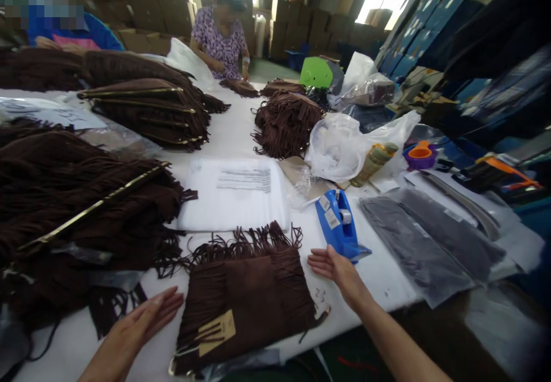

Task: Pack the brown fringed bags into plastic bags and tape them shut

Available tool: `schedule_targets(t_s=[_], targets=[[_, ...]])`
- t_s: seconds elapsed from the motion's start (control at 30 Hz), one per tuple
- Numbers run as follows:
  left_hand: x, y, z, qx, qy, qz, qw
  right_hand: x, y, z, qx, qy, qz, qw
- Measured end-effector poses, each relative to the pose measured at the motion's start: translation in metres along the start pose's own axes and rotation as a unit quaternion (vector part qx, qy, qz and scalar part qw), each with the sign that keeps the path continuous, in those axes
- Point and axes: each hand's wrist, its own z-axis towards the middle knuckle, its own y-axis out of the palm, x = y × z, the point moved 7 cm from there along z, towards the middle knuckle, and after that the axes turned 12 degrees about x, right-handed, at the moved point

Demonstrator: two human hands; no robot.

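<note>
A dark brown fringed bag [253, 290] lies flat at the table's near edge, its fringe spread toward the far side. On its lower left part rests a tan paper tag [217, 331] with fringe strands over it. My left hand [148, 316] is beside the bag's left edge, fingers stretched out, holding nothing. To the right of the bag is my right hand [336, 267], also with straight fingers and nothing in it, close to a blue tape dispenser [338, 227]. Just beyond the bag sits a stack of clear plastic bags [232, 193] with printed text.
Brown fringed bags with gold frames [86, 198] are heaped on the left. Another brown fringed pile [286, 121] stands farther back. At right are white plastic bags [336, 147], a bottle [374, 164] and grey packaged pieces [413, 244]. A person [221, 32] stands across the table.
</note>
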Motion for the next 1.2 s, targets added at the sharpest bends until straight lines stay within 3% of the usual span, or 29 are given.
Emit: schedule_targets(t_s=[0.1, 0.17, 0.23, 0.37, 0.5, 0.57, 0.67, 0.77, 0.83, 0.93, 0.97, 1.03, 1.1, 1.2], targets=[[0.006, 0.023, 0.015, -0.046, -0.119, -0.057, 0.99, 0.021, 0.025, 0.039, -0.109, 0.199, 0.014, 0.974], [0.015, 0.041, 0.027, -0.082, -0.159, -0.058, 0.982, 0.02, 0.052, 0.051, -0.204, 0.271, 0.013, 0.941], [0.024, 0.063, 0.037, -0.158, -0.186, -0.06, 0.968, 0.014, 0.081, 0.055, -0.298, 0.318, 0.012, 0.9], [0.041, 0.103, 0.052, -0.277, -0.222, -0.072, 0.932, 0.008, 0.124, 0.06, -0.395, 0.353, 0.025, 0.848], [0.046, 0.141, 0.052, -0.372, -0.283, -0.051, 0.883, 0.021, 0.146, 0.072, -0.422, 0.335, -0.007, 0.842], [0.055, 0.154, 0.05, -0.411, -0.269, -0.046, 0.87, 0.024, 0.152, 0.077, -0.425, 0.319, -0.025, 0.847], [0.073, 0.161, 0.047, -0.443, -0.179, 0.013, 0.878, 0.013, 0.155, 0.077, -0.434, 0.291, -0.054, 0.851], [0.089, 0.156, 0.027, -0.471, 0.031, 0.171, 0.865, -0.017, 0.152, 0.058, -0.453, 0.224, -0.099, 0.857], [0.092, 0.151, 0.006, -0.447, 0.223, 0.265, 0.825, -0.04, 0.15, 0.036, -0.489, 0.07, -0.19, 0.848], [0.074, 0.141, -0.03, -0.386, 0.414, 0.339, 0.751, -0.056, 0.148, -0.01, -0.517, -0.219, -0.319, 0.763], [0.063, 0.138, -0.04, -0.374, 0.444, 0.354, 0.733, -0.055, 0.146, -0.026, -0.514, -0.276, -0.332, 0.742], [0.045, 0.131, -0.056, -0.36, 0.475, 0.361, 0.717, -0.047, 0.14, -0.053, -0.503, -0.335, -0.324, 0.728], [0.036, 0.124, -0.069, -0.353, 0.482, 0.341, 0.726, -0.041, 0.131, -0.072, -0.484, -0.335, -0.289, 0.755], [0.037, 0.119, -0.083, -0.358, 0.46, 0.296, 0.757, -0.044, 0.12, -0.085, -0.458, -0.256, -0.177, 0.833]])
